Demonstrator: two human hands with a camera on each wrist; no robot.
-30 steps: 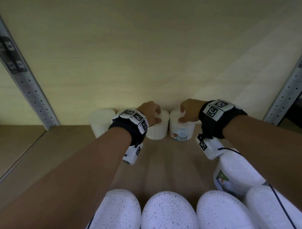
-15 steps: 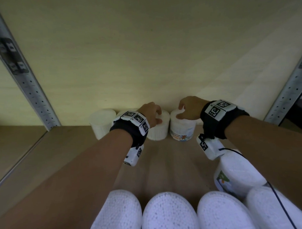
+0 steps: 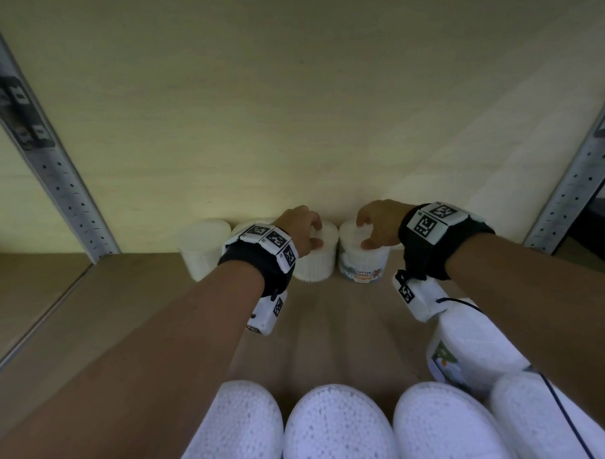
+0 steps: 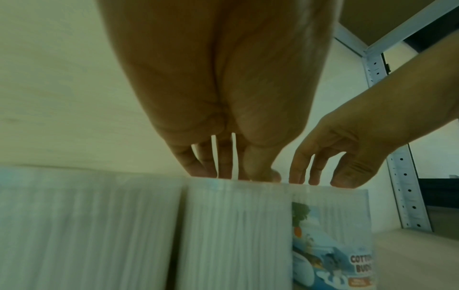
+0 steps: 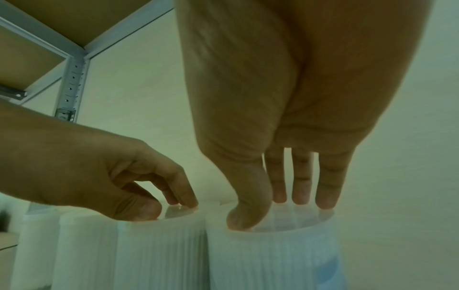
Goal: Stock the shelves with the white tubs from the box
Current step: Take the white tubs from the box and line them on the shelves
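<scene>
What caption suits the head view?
Both hands, left hand and right hand, grip white tubs at the shelf back.

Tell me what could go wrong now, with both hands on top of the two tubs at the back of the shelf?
1. The left hand and right hand touch only the tops of their tubs, so a lifted tub might slip.
2. The two tubs stand close together; nudging one may push the other or the next tub.
3. The forearms pass over the front tubs; pulling back could knock them.
</scene>
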